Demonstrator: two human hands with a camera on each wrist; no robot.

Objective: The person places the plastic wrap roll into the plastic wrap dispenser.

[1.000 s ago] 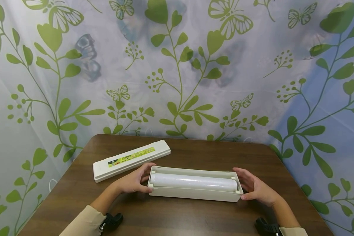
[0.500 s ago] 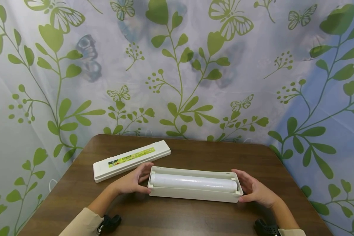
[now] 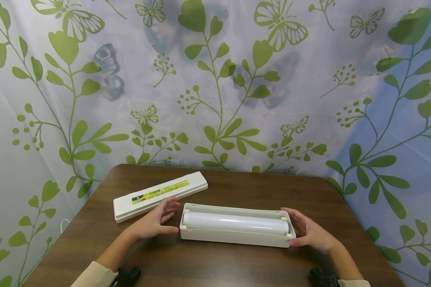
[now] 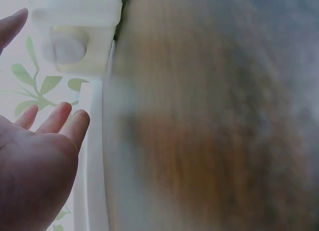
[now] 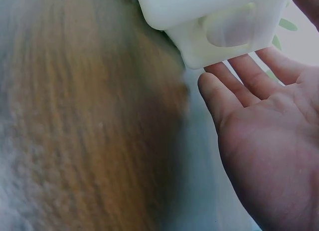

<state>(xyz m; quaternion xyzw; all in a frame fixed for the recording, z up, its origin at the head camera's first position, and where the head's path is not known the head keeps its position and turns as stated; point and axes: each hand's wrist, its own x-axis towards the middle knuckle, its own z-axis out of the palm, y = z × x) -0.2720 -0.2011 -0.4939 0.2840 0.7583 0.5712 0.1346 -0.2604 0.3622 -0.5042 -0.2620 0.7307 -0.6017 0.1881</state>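
Note:
A long cream box [image 3: 237, 238] lies on the table, its open top showing a shiny white roll of cling film [image 3: 236, 222]. My left hand [image 3: 151, 221] is just off the box's left end, fingers spread and holding nothing. In the left wrist view, a gap separates the left hand [image 4: 42, 151] from the box end [image 4: 99, 51]. At the right end, my right hand [image 3: 310, 233] has its thumb by the front corner and its fingers by the back corner. The right wrist view shows relaxed right fingers [image 5: 239, 86] right at the box end [image 5: 184, 36].
Behind and left of the box lies its long white lid [image 3: 125, 208], bearing a yellow-green label [image 3: 160, 191]. The brown wooden table [image 3: 258, 189] has a patterned curtain [image 3: 215, 87] behind it.
My left hand has drawn away to the left from the box's end. The right hand has shifted slightly inward along its end. Box and lid stay in place.

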